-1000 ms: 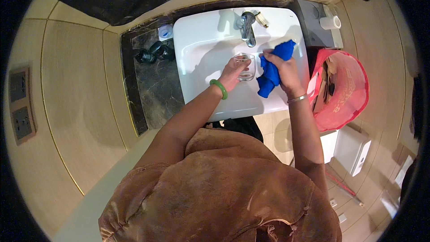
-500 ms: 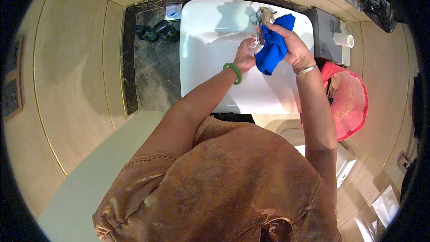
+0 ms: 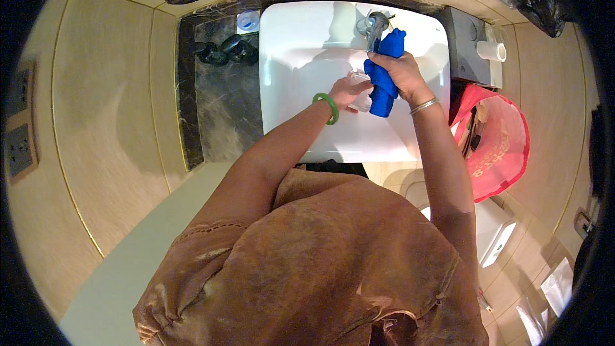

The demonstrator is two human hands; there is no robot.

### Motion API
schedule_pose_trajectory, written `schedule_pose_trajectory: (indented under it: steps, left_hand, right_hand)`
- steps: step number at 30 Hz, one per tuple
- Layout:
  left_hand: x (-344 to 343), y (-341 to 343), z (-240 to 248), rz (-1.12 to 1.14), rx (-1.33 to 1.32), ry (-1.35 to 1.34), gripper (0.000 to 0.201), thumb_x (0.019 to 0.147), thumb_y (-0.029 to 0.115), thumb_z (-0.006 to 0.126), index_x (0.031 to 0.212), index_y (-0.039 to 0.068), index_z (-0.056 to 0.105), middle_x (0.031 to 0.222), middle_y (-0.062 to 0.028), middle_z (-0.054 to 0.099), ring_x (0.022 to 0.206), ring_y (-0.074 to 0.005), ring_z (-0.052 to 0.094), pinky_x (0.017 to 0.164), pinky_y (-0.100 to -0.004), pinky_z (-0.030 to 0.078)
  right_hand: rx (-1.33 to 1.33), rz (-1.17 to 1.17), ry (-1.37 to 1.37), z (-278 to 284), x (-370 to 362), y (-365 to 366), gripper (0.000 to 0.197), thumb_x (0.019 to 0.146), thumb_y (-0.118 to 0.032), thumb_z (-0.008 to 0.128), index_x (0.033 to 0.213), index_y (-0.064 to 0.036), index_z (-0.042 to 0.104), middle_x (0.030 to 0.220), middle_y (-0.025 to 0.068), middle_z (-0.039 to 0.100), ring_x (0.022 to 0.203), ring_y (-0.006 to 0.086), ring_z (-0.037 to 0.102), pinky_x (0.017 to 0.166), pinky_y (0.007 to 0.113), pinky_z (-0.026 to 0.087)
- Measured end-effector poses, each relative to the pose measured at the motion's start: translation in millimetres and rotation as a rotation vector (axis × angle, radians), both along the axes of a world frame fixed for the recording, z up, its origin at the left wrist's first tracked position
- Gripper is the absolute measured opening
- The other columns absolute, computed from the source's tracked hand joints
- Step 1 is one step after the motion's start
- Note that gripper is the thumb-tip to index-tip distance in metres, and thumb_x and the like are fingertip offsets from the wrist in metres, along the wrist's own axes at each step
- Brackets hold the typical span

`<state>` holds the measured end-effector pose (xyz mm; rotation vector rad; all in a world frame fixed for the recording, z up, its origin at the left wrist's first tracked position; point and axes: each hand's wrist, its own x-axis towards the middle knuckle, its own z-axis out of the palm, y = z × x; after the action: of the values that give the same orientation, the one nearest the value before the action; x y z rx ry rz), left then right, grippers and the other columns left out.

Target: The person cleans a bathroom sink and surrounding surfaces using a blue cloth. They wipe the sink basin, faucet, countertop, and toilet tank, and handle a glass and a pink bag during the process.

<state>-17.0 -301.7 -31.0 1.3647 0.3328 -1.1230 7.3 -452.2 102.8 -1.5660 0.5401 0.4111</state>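
Over a white basin [image 3: 301, 45], my left hand [image 3: 349, 90] grips a small clear glass [image 3: 360, 83]; a green bangle circles that wrist. My right hand [image 3: 400, 70] holds a bunched blue cloth [image 3: 384, 80] against the glass, just in front of the chrome tap [image 3: 377, 25]. The cloth's upper end lies against the tap. Both forearms reach up from my brown top at the lower middle.
A dark marble counter [image 3: 218, 109] left of the basin carries dark small items [image 3: 224, 50] and a round white lid [image 3: 248, 21]. A red bag-lined bin [image 3: 496, 141] stands right of the basin, a toilet-paper roll [image 3: 490, 50] above it. Wall sockets [image 3: 19, 141] sit far left.
Both hands, with glass and cloth, have shifted up toward the tap. The view has tilted, so the basin sits higher in the picture.
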Motion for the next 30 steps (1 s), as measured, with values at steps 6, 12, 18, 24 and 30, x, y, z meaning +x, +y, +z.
schedule_pose_trajectory:
  steps: [6, 12, 18, 24, 30]
  left_hand:
    - [-11, 11, 17, 0.067, -0.202, 0.416, 0.073, 0.076, 0.077, 0.059, 0.111, 0.013, 0.061, 0.099, -0.006, 0.066, 0.092, -0.0197, 0.066, 0.077, -0.0411, 0.056]
    - [-10, 9, 12, 0.083, -0.124, 0.244, 0.071, 0.077, 0.062, 0.071, 0.117, 0.006, 0.057, 0.103, -0.0122, 0.064, 0.097, -0.0212, 0.064, 0.077, -0.0421, 0.055]
    - [-3, -12, -31, 0.143, 0.092, -0.621, 0.079, 0.06, 0.021, 0.09, 0.122, -0.004, 0.048, 0.115, -0.0162, 0.057, 0.101, -0.0268, 0.058, 0.091, -0.0352, 0.048]
    - [7, -29, -23, 0.165, 0.247, -0.889, 0.074, 0.059, 0.01, 0.083, 0.123, -0.003, 0.046, 0.11, -0.0142, 0.055, 0.1, -0.0255, 0.056, 0.091, -0.036, 0.047]
    - [0, -15, -12, 0.139, 0.12, -0.614, 0.065, 0.068, 0.013, 0.083, 0.121, -0.002, 0.047, 0.108, -0.0142, 0.059, 0.102, -0.0223, 0.057, 0.089, -0.0354, 0.048]
  right_hand:
    - [-0.001, 0.006, 0.004, -4, -1, 1, 0.029, 0.08, -0.018, 0.079, 0.097, 0.0037, 0.07, 0.086, 0.0091, 0.071, 0.071, 0.0165, 0.068, 0.065, 0.028, 0.057]
    - [0.025, -0.011, -0.015, -8, -1, -1, 0.028, 0.081, -0.017, 0.079, 0.097, 0.0038, 0.069, 0.086, 0.0093, 0.071, 0.071, 0.0167, 0.068, 0.065, 0.029, 0.057]
    - [0.084, -0.019, -0.025, 20, 15, 3, 0.028, 0.081, -0.016, 0.078, 0.098, 0.0038, 0.069, 0.086, 0.0108, 0.071, 0.071, 0.0189, 0.068, 0.066, 0.031, 0.057]
    - [0.126, 0.012, -0.033, 23, 25, -3, 0.032, 0.081, -0.018, 0.079, 0.101, 0.0029, 0.068, 0.087, 0.0108, 0.07, 0.072, 0.0192, 0.068, 0.066, 0.031, 0.057]
    - [-0.038, 0.024, -0.11, 8, 13, 3, 0.026, 0.078, -0.019, 0.079, 0.089, 0.0023, 0.07, 0.081, 0.0102, 0.071, 0.066, 0.0184, 0.067, 0.062, 0.031, 0.055]
